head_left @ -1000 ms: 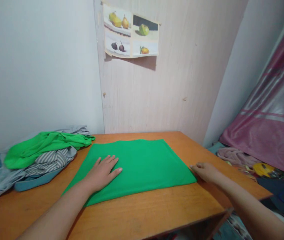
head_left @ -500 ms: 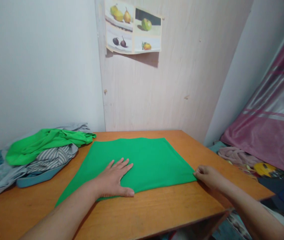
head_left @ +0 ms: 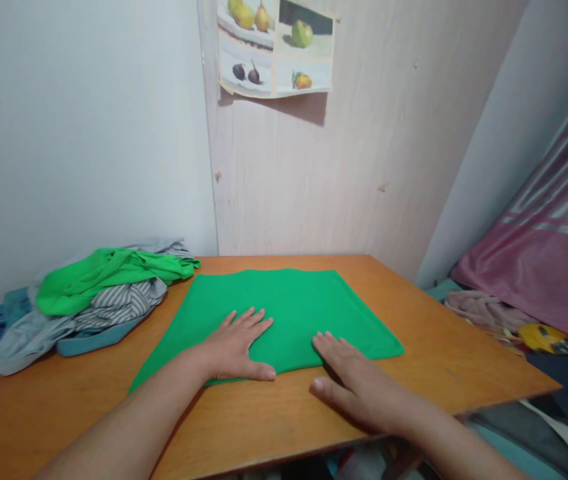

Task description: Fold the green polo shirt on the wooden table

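Note:
A green cloth (head_left: 289, 307) lies flat and folded on the wooden table (head_left: 439, 360). My left hand (head_left: 239, 343) rests palm down on the cloth's near edge, fingers stretched out. My right hand (head_left: 359, 387) lies flat beside it, fingertips on the cloth's front edge and palm on the bare wood. Neither hand holds anything.
A heap of clothes (head_left: 84, 303), bright green, striped grey and blue, sits at the table's left against the white wall. A fruit poster (head_left: 277, 47) hangs on the wooden panel behind. To the right, past the table edge, are a pink cover (head_left: 544, 260) and mixed clutter (head_left: 539, 337).
My right hand left the cloth's right corner and moved left to lie flat at the front edge. My left hand slid slightly right along the cloth. The view shifted a little.

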`<action>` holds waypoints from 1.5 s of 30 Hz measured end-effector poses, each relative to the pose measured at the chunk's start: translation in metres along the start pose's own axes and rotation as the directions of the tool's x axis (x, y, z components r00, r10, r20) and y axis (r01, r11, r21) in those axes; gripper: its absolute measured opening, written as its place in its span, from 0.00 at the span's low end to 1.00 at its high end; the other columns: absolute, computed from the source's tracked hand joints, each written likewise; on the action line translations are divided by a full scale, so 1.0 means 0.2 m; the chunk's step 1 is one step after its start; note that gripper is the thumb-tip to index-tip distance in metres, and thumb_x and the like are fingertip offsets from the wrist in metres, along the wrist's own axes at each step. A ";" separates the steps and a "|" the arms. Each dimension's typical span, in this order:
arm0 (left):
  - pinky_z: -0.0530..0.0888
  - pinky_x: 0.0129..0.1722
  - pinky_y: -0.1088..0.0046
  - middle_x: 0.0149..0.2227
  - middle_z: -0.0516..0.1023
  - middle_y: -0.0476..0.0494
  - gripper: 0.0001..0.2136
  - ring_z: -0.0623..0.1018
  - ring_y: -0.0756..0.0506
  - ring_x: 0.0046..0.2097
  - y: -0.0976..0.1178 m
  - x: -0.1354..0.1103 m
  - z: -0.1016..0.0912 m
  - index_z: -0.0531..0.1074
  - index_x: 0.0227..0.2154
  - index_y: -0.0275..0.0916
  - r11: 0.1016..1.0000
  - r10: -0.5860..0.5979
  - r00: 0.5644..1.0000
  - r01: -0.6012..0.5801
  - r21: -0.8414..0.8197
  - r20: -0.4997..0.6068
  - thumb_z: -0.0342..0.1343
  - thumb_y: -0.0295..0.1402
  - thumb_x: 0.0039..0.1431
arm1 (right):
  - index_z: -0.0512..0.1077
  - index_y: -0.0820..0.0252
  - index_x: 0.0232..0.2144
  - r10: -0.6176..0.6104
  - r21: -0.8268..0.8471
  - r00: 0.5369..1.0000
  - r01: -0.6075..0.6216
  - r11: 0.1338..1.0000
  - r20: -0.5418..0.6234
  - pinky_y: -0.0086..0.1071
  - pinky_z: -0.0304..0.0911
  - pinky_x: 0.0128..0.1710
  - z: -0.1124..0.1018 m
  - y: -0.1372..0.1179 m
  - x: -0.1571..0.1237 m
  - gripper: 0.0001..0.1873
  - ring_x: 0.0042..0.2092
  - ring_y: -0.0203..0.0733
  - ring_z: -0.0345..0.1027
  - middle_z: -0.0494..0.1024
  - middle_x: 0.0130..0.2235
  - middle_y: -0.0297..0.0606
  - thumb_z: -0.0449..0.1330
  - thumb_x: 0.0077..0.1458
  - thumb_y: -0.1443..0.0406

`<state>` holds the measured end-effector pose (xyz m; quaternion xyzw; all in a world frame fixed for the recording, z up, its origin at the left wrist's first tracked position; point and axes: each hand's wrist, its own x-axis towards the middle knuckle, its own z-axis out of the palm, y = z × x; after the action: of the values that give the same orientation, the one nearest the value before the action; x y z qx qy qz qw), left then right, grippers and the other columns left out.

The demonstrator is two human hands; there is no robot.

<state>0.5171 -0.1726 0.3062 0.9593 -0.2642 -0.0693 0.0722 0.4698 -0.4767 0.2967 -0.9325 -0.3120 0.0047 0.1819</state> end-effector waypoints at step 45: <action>0.40 0.65 0.43 0.70 0.39 0.40 0.51 0.41 0.31 0.70 -0.01 -0.01 -0.01 0.45 0.69 0.48 1.000 0.002 1.000 -0.002 -0.009 0.004 0.49 0.69 0.46 | 0.62 0.61 0.63 0.292 -0.136 0.949 -0.306 0.942 -0.115 0.51 0.50 0.65 -0.05 0.20 -0.28 0.39 0.65 0.55 0.53 0.60 0.65 0.47 0.48 0.60 0.42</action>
<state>0.5168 -0.1706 0.3088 0.9585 -0.2650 -0.0721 0.0760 0.4483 -0.5426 0.2857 -0.9794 -0.1573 -0.0348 0.1218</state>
